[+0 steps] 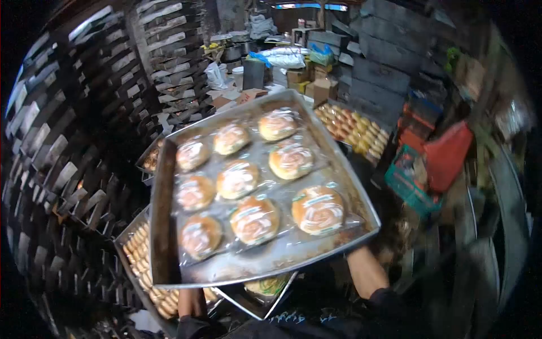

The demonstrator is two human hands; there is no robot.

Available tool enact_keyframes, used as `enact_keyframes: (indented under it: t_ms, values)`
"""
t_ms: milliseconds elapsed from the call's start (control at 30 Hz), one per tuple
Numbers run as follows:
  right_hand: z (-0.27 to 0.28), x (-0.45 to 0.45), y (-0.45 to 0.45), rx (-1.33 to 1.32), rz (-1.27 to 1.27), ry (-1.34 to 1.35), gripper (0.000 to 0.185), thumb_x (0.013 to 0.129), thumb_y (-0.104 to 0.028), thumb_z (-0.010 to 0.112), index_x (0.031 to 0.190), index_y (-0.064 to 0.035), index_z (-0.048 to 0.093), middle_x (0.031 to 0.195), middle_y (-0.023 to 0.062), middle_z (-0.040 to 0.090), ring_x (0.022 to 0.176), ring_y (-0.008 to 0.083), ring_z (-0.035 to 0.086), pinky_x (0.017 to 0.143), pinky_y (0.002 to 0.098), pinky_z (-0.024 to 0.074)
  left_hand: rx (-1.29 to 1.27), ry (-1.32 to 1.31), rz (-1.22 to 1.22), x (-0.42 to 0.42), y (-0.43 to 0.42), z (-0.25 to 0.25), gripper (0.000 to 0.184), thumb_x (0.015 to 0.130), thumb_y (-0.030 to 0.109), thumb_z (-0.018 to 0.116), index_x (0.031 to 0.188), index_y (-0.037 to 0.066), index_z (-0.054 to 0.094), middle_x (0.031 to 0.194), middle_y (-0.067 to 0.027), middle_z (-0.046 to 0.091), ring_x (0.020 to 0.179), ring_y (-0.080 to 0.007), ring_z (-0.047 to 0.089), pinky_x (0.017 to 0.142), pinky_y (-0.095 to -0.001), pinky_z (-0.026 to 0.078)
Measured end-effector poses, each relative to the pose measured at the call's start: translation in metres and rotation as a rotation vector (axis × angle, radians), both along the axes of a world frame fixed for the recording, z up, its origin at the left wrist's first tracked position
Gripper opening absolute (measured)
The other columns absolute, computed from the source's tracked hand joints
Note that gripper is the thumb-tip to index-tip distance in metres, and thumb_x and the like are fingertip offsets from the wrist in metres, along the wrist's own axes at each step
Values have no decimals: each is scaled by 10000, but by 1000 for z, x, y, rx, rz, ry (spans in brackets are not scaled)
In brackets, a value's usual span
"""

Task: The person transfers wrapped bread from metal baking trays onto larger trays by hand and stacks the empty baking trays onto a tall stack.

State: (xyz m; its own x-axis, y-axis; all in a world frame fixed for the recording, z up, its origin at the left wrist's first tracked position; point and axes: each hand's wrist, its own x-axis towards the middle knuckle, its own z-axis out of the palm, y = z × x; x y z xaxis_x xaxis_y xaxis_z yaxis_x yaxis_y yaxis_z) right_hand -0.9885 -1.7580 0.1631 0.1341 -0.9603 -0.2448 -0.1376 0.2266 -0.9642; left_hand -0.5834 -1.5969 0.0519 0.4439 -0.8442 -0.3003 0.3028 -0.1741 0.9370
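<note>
A metal baking tray (254,272) is held up in front of me, tilted, with several round glazed buns (237,179) on it in clear plastic wrapping. My left hand (192,302) supports the near left part of the tray from below, its fingers hidden under it. At the near right corner, my right hand (366,270) holds the tray from beneath, and those fingers are hidden too. Below the held tray, part of another tray (282,299) shows, with wrapped bread in it.
Tall slatted racks (84,130) line the left side. A tray of long rolls (121,248) lies low at the left, and another tray of buns (353,130) is beyond at the right. Teal crate (415,183), red container (449,155) stand right; cardboard boxes (324,90) behind.
</note>
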Motion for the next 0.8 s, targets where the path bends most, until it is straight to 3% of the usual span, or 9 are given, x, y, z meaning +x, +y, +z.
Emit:
enact_keyframes:
  t_ms: [267, 467, 600, 800]
  values:
    - [-17, -23, -194, -53, -110, -31, 516, 869, -466, 536, 1003, 27, 600, 958, 151, 626, 894, 239, 608, 756, 316, 487, -76, 19, -62, -44, -272, -57, 571, 817, 472, 555, 1116, -12, 600, 1172, -216, 582, 1126, -281, 553, 895, -356, 446]
    - [-17, 35, -333, -81, -26, 4, 519, 876, -463, 527, 1026, 29, 589, 980, 154, 619, 913, 241, 602, 771, 317, 483, -66, 5, 43, -31, -417, -81, 563, 813, 467, 560, 1102, -14, 610, 1161, -217, 590, 1117, -282, 562, 887, -357, 452]
    - [-28, 119, -413, -82, 48, -8, 521, 880, -462, 521, 1041, 30, 581, 995, 156, 615, 926, 242, 597, 781, 318, 480, -58, -61, 148, 57, -488, -90, 559, 810, 465, 564, 1093, -15, 616, 1153, -218, 594, 1111, -282, 567, 881, -357, 457]
    - [-50, 289, -515, -86, 145, -34, 525, 887, -459, 513, 1064, 32, 570, 1017, 160, 608, 946, 244, 591, 796, 319, 477, -48, -194, 336, 288, -546, -123, 552, 806, 460, 569, 1079, -16, 626, 1142, -219, 602, 1102, -282, 576, 873, -358, 464]
